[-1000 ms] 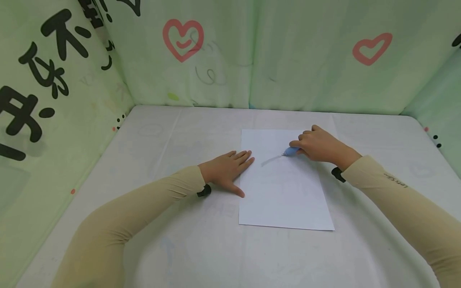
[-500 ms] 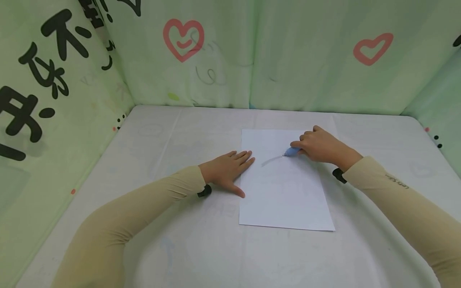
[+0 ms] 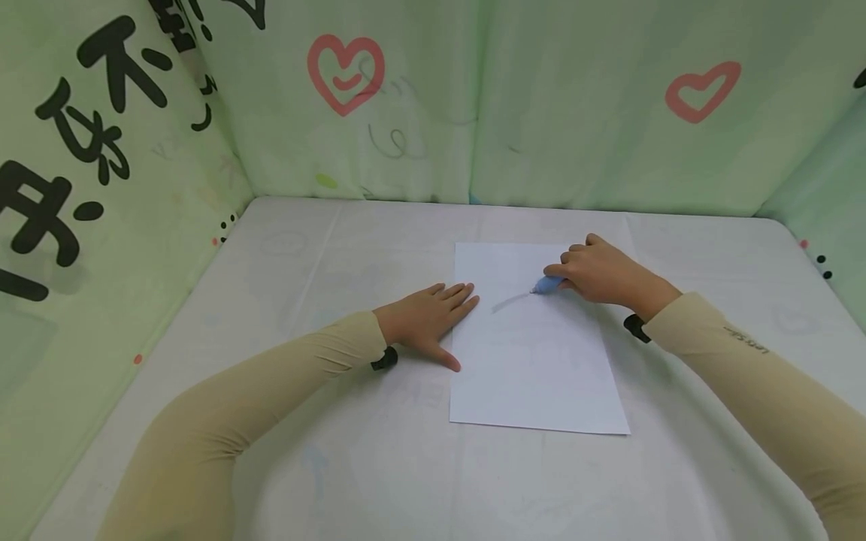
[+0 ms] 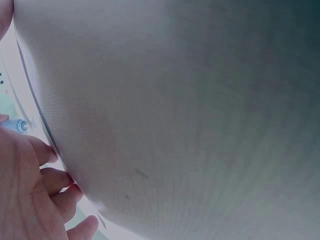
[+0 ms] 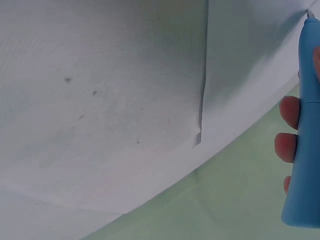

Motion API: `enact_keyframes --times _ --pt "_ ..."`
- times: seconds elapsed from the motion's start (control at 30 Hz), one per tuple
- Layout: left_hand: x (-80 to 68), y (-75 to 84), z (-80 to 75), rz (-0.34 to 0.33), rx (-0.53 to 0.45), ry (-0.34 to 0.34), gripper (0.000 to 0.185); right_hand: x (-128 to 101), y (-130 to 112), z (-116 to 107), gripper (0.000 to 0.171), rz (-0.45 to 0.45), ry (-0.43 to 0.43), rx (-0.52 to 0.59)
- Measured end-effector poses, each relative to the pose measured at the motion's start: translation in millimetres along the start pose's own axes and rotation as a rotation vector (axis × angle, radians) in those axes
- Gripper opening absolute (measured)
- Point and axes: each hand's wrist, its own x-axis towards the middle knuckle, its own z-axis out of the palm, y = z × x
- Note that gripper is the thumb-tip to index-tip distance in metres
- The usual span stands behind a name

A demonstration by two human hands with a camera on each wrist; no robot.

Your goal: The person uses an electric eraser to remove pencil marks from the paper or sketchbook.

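Right now we are looking down at a sheet of white paper (image 3: 534,346) lying flat on the pale table (image 3: 325,436), a little right of the frame's centre in the head view. We are gripping a blue pen (image 3: 546,284) in the right hand (image 3: 602,274), fingers curled round its barrel, and its tip is touching the paper in the upper half of the sheet. A short grey stroke (image 3: 509,302) is running from the tip down and to the left. In the right wrist view we are seeing the same blue pen (image 5: 306,125) standing at the right edge of the frame, with fingertips (image 5: 289,112) showing beside it and the paper's edge (image 5: 204,85) crossing the upper middle.

We are resting the left hand (image 3: 426,319) flat, fingers straight and lying close together, near the middle of the frame. Its fingertips are lying on the sheet's left edge, while the palm is sitting on the table just beside the paper. In the left wrist view the left hand (image 4: 30,195) is filling the lower left corner, and a bit of the blue pen (image 4: 17,125) is peeking in at the left edge; the grey surface is taking up most of that frame.

Both forearms are wearing tan sleeves (image 3: 284,376). Green padded walls (image 3: 541,120) printed with red hearts (image 3: 345,71) and black characters (image 3: 101,98) are filling the top and left of the head view.
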Motion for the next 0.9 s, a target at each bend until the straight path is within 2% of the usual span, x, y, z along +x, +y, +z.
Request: enact_keyframes --times 0.2,0.5,0.9 --pt "0.1 0.1 0.3 -0.001 0.004 -0.003 0.111 8.1 -3.7 0.8 0.022 -0.013 0.020 -0.019" --pt "0.7 -0.6 0.2 0.008 -0.030 -0.001 0.112 4.9 -1.5 -3.9 0.020 0.009 -0.053 -0.041" --pt "0.4 0.5 -0.8 0.002 -0.027 -0.009 0.111 8.9 -3.0 -0.1 0.024 -0.025 0.023 -0.033"
